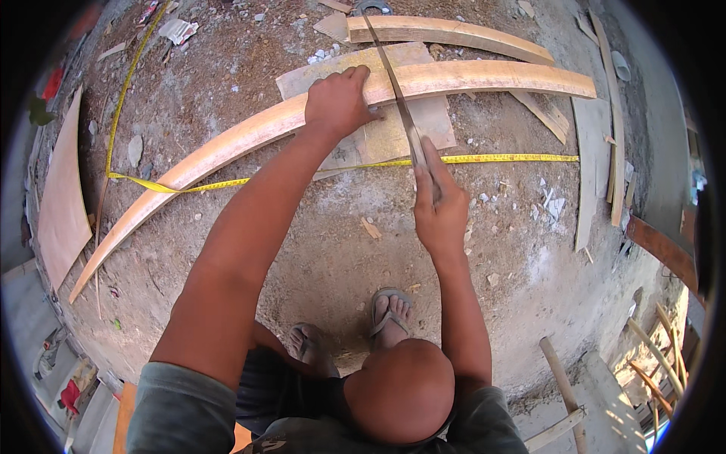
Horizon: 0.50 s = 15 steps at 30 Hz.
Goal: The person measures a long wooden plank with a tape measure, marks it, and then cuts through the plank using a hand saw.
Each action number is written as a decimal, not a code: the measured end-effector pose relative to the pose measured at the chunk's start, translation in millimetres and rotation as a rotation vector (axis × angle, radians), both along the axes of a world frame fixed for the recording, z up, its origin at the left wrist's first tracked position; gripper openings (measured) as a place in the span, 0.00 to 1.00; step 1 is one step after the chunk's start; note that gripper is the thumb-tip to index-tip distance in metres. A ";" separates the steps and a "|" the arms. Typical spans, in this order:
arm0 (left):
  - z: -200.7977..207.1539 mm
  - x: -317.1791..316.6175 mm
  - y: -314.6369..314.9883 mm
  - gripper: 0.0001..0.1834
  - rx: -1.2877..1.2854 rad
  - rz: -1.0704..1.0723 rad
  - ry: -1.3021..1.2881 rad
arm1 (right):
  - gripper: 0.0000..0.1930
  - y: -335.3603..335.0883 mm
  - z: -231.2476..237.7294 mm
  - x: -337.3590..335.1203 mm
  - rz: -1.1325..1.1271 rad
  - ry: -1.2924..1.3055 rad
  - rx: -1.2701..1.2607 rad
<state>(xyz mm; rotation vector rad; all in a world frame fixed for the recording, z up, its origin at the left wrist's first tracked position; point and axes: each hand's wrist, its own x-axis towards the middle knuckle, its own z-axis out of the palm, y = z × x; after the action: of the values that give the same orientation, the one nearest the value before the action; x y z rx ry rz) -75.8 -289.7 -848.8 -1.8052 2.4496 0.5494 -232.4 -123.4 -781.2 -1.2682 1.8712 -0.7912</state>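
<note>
A long, pale wooden board (249, 140) runs across the ground, bowed by the lens. My left hand (340, 102) is closed over it, fingers on the far edge and thumb on the near side. In my right hand (440, 198) is the handle of a handsaw, with the index finger stretched along it; my fingers mostly hide the handle. The saw's dark blade (395, 85) lies across the board just right of my left hand and points away from me. Beneath the board sit flat plywood pieces (435, 125).
A yellow tape measure (514, 158) stretches over the ground and crosses the board at left. Beyond the board lies a shorter timber (454, 32). Plywood (64, 200) is at far left, planks (586, 174) at right. A bent knee (401, 390) and sandalled feet are near me.
</note>
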 end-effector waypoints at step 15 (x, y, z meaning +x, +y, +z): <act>-3.4 7.0 -4.0 0.39 0.003 -0.024 -0.041 | 0.22 18.3 -6.5 2.8 -0.014 -0.050 -0.079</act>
<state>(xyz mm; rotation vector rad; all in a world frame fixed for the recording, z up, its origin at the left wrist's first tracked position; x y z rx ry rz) -68.8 -293.7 -852.3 -1.7659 2.4392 0.5087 -229.7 -105.1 -787.7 -1.2739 1.8269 -0.9044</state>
